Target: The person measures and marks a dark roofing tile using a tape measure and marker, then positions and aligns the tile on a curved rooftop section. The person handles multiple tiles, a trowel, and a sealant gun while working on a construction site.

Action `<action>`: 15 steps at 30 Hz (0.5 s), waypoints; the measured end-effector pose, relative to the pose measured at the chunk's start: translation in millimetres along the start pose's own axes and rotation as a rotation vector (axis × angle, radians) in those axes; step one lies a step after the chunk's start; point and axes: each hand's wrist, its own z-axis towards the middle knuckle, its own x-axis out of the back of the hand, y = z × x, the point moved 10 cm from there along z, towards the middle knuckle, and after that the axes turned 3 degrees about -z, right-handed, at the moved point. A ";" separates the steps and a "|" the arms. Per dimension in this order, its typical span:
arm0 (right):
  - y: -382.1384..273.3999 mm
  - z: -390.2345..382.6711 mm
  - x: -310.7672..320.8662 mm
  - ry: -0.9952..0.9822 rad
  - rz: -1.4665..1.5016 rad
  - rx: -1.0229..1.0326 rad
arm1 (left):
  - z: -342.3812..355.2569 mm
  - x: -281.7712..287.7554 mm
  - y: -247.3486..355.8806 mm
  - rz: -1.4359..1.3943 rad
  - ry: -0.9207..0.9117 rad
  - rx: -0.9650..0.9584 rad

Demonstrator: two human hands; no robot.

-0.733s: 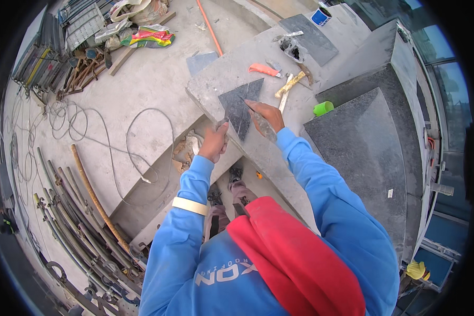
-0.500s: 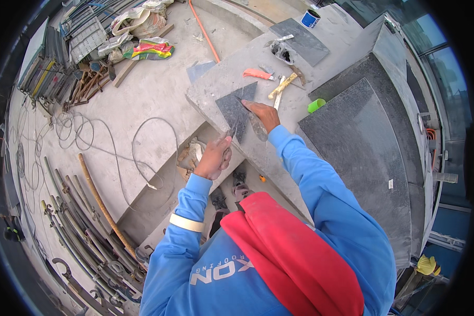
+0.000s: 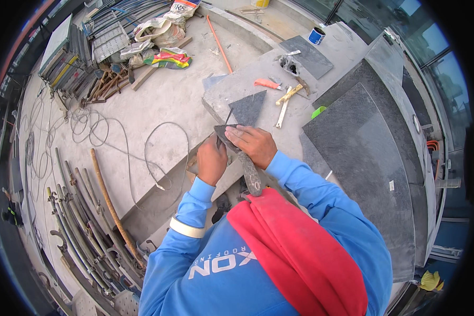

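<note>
Plainly, left hand (image 3: 211,160): curled round thin rod (image 3: 228,116)
Right hand (image 3: 254,145): half-closed, gripped dark strip (image 3: 252,176)
Slab (image 3: 249,107): lay beyond

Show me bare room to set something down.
Free: the concrete floor between the colourful sack and the cable loop; a smaller patch of the raised ledge bordered by the triangular slab, the right hand and the white handle. Crowded: the ledge around the orange-handled tool and yellow-handled tool; the floor along the brown pipe.
</note>
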 end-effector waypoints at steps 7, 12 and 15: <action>39.1 -6.7 23.7 -0.025 0.176 -0.327 | -22.2 21.0 11.9 0.157 0.115 0.024; 18.6 -33.8 -12.8 -0.004 0.063 -0.212 | -19.0 26.7 25.5 0.118 0.088 -0.052; 130.5 -91.4 -79.6 -0.175 0.290 -0.792 | -38.3 25.9 11.1 0.122 0.065 0.004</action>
